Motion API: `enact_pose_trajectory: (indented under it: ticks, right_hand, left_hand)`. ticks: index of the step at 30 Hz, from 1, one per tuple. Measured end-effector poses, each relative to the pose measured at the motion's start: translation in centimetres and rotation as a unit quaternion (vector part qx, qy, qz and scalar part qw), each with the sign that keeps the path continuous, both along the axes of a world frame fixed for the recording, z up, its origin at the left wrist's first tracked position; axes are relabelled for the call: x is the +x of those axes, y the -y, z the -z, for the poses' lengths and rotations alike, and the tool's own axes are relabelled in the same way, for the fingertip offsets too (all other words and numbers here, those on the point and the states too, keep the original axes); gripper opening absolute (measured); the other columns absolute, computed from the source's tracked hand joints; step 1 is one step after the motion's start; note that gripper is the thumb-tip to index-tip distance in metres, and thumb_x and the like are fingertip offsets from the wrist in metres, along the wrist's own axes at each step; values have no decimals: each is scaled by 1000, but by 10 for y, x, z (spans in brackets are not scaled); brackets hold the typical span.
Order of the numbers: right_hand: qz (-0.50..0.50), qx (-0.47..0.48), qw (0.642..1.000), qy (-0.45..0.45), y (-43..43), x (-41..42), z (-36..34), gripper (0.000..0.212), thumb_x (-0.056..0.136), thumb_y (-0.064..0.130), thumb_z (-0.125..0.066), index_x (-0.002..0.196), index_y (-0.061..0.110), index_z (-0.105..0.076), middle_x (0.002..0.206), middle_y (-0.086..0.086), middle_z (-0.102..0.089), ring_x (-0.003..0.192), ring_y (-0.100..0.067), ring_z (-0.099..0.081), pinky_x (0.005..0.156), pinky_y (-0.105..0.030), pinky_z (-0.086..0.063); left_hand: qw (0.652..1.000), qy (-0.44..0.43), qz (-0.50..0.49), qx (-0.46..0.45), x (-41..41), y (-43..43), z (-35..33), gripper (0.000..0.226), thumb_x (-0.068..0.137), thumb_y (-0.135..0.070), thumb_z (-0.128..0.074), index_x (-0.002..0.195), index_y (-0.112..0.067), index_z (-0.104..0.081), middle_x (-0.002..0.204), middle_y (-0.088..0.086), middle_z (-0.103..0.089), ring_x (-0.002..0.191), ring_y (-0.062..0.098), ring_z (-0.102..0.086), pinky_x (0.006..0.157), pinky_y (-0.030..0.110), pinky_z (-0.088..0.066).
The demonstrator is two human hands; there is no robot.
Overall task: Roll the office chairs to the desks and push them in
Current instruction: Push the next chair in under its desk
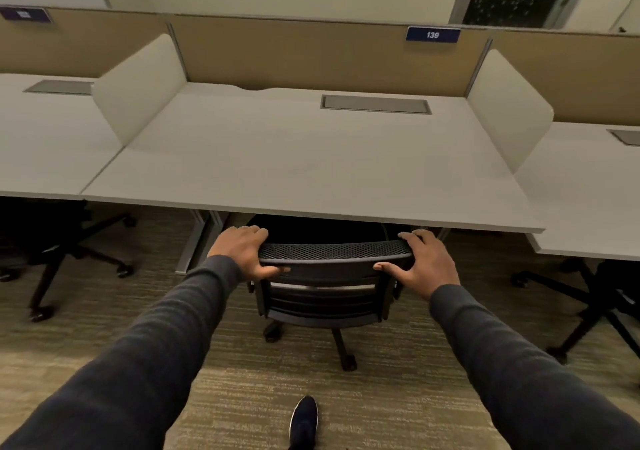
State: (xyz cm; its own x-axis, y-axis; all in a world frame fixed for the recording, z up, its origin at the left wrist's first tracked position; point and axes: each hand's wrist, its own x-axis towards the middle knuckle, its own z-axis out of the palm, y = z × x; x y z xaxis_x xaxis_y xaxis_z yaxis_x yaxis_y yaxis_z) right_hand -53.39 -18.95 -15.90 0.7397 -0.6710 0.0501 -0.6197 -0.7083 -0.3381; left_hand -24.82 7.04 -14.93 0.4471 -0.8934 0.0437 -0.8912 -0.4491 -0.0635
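Note:
A black mesh-backed office chair [332, 290] stands right in front of me, its seat tucked under the front edge of the white desk [294, 158] marked 139. My left hand [244, 252] grips the left top corner of the backrest, fingers over the top and thumb behind. On the right top corner my right hand [420, 262] holds the same way. The chair's wheeled base shows below the backrest on the carpet.
Another black chair [52, 252] sits under the desk on the left, and a third chair [599, 304] under the desk on the right. White side dividers [138, 92] and a tan back panel [311, 51] fence the desk. My dark shoe [304, 422] is on the carpet.

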Motion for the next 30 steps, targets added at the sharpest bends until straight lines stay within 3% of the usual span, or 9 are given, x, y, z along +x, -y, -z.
enact_pose_trajectory:
  ticks: [6, 13, 20, 30]
  right_hand:
    - [-45, -9, 999, 23, -10, 29, 2, 101, 64, 95, -38, 137, 28, -55, 130, 2, -53, 117, -20, -53, 97, -37, -49]
    - [-59, -8, 998, 12, -5, 65, 2, 100, 64, 97, -35, 137, 30, -53, 124, 3, -56, 116, -19, -52, 97, -35, -48]
    - [-66, 25, 997, 12, 10, 102, 0, 102, 63, 96, -39, 138, 28, -51, 127, 3, -51, 112, -17, -52, 95, -32, -48]
    - [-56, 32, 997, 30, 22, 137, 13, 84, 70, 85, -53, 135, 31, -53, 125, 5, -50, 113, -17, -51, 92, -35, -51]
  left_hand:
    - [992, -2, -117, 41, 32, -13, 0, 72, 67, -73, -66, 118, -23, -55, 119, 2, -59, 113, 25, -54, 94, 42, -44]
    - [983, -32, -165, 78, 66, -8, -2, 69, 69, -62, -66, 127, -27, -54, 126, 2, -56, 121, 25, -49, 100, 47, -42]
    - [983, -33, -165, 75, 98, 6, -2, 60, 70, -59, -66, 119, -25, -58, 119, 2, -57, 113, 23, -51, 98, 44, -43]
    - [985, -23, -147, 86, 140, 21, 1, 52, 72, -56, -68, 111, -24, -55, 112, 0, -55, 106, 21, -50, 94, 42, -42]
